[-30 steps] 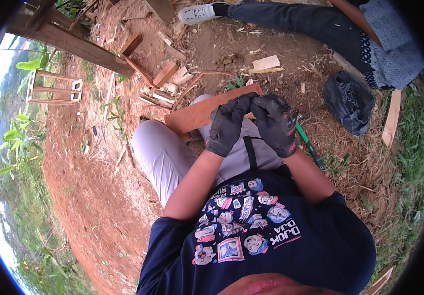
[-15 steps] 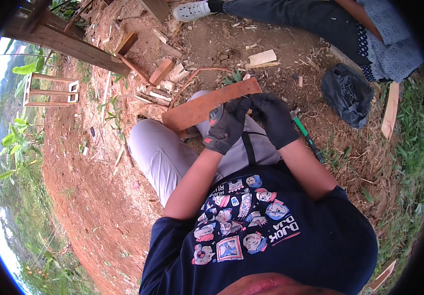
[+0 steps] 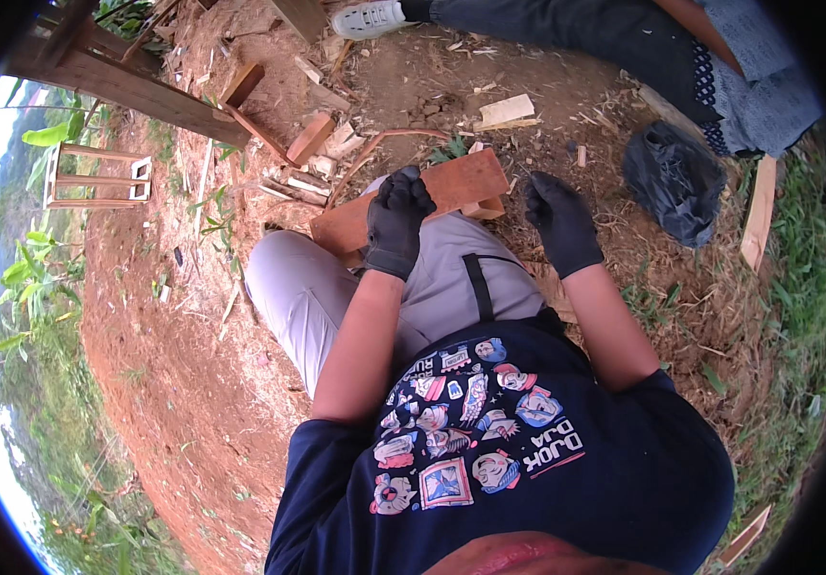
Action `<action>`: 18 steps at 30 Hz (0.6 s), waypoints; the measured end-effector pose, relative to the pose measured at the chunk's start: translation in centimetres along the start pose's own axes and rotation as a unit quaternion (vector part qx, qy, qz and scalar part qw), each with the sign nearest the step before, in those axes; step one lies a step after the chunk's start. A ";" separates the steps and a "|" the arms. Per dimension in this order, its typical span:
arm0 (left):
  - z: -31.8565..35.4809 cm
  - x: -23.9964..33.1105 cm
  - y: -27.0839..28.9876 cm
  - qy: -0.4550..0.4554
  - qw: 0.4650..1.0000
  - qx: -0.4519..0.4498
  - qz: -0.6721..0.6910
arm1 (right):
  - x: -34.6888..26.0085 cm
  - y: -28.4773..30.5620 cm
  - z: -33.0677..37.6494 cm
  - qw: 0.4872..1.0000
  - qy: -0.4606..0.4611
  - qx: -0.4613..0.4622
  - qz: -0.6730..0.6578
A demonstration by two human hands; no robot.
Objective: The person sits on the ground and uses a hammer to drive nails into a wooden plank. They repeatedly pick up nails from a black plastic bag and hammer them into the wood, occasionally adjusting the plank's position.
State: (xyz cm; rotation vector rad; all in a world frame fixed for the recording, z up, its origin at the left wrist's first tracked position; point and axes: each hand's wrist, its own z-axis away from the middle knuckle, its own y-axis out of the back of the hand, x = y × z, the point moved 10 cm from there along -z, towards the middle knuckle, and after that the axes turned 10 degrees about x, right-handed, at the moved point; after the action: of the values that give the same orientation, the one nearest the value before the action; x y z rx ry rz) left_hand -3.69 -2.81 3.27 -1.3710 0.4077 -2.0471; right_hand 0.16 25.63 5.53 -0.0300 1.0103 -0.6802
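Observation:
A flat reddish-brown board [image 3: 465, 182] lies across my lap, with the end of a smaller wood piece [image 3: 486, 208] showing beneath its right part. My left hand [image 3: 395, 220], in a dark glove, is over the board with its fingers curled closed; whatever they hold, if anything, is hidden. To the right of the board my right hand [image 3: 563, 225], also gloved, is closed too, and its contents cannot be made out. The green-and-black tool seen beside it earlier is out of sight, and whether the hand holds or covers it I cannot tell.
A black plastic bag [image 3: 676, 182] sits on the ground at right, near another person's leg [image 3: 566, 34]. Wood offcuts [image 3: 312, 139] and chips litter the soil ahead. A wooden beam [image 3: 130, 91] stands far left, with a small wooden frame [image 3: 96, 177] beyond.
My hands, together over the board's right end, have parted: the left moved left along the board, the right moved right. The green-and-black tool has gone from view.

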 end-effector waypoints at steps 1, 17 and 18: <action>0.0 -0.1 0.2 0.000 0.999 0.009 -0.046 | 0.2 0.4 0.0 1.000 -0.013 -0.004 -0.004; 1.7 -1.6 -0.5 0.051 0.991 0.015 -0.122 | 7.0 -4.4 2.1 0.985 -0.135 -0.107 0.006; 1.5 -1.4 -0.1 0.047 0.987 0.026 -0.152 | 7.5 -4.6 2.2 0.983 -0.151 -0.108 0.002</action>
State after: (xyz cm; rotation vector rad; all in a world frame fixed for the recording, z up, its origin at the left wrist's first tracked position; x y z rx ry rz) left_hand -2.02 -1.71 2.94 -1.3779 0.1915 -2.3580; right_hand 2.11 17.33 2.48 -0.3122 0.7872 -0.5413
